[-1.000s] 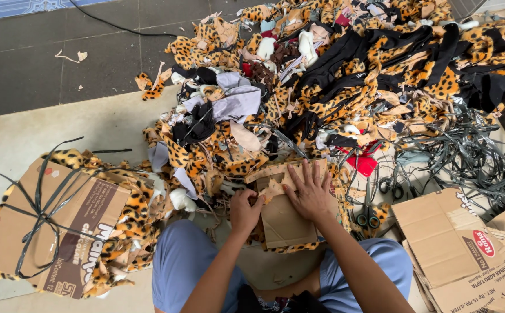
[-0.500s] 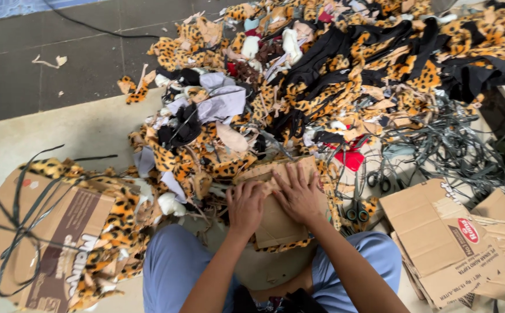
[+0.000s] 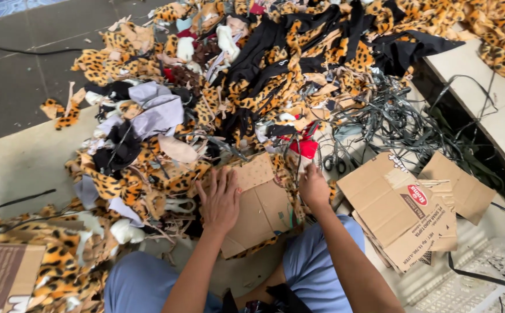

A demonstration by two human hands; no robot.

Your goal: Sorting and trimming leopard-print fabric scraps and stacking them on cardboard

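While the left hand [image 3: 220, 200] is laid flat, fingers spread, on a brown cardboard piece [image 3: 258, 208], the right hand [image 3: 313, 186] is set at that piece's right edge with fingers curled down; whether anything is pinched cannot be told. The cardboard piece is flat and stiff, roughly rectangular, with a dotted upper flap, and is placed on the floor just in front of the knees, on top of a strip of leopard-print fabric. Fuzzy leopard-print scraps [image 3: 299, 64] are heaped beyond it, mixed with black cloth strips [image 3: 299, 35], pale grey cloth [image 3: 157, 110] and a small red scrap [image 3: 304, 148]. Scissors [image 3: 333, 163] with dark loop handles are seen just beyond the right hand. A tangle of thin dark straps [image 3: 391, 124] is spread to the right of the heap. Flattened cardboard boxes [image 3: 403, 203], creased and printed, are stacked near the right hand. A white plastic crate [image 3: 478, 278] with a grid wall is seen at the lower right. Blue trousers [image 3: 316, 266] are worn on the bent legs. Another cardboard sheet [image 3: 3, 272] is partly covered by print fabric at the lower left.
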